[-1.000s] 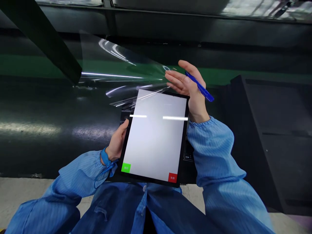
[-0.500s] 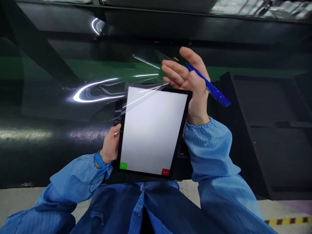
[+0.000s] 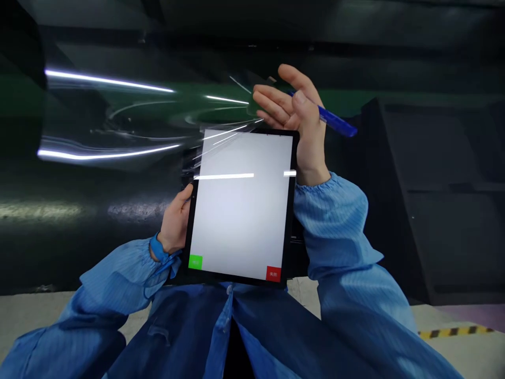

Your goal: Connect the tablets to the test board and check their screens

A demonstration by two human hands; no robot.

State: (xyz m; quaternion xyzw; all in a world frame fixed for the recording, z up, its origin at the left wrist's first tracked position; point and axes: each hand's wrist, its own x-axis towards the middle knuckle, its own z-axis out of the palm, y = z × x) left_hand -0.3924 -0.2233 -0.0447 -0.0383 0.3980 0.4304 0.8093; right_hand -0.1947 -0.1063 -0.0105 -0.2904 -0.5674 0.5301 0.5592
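My left hand (image 3: 177, 220) grips the left edge of a tablet (image 3: 240, 205) with a lit white screen, a green button at its lower left and a red one at its lower right. Above the tablet's top right corner my right hand (image 3: 294, 118) pinches the corner of a clear plastic film (image 3: 130, 126) between its fingers. That film stretches away to the left, peeled off the screen. A blue pen (image 3: 331, 120) sits tucked between the right thumb and palm, pointing right.
A dark conveyor or bench (image 3: 79, 210) runs across behind the tablet, with a green strip further back. A black cabinet (image 3: 442, 200) stands to the right. The pale floor (image 3: 453, 337) shows a yellow-black striped line at lower right.
The right hand has lifted up and slightly left with the film, which has spread further left. The view has tilted, and the tablet has shifted a little leftward.
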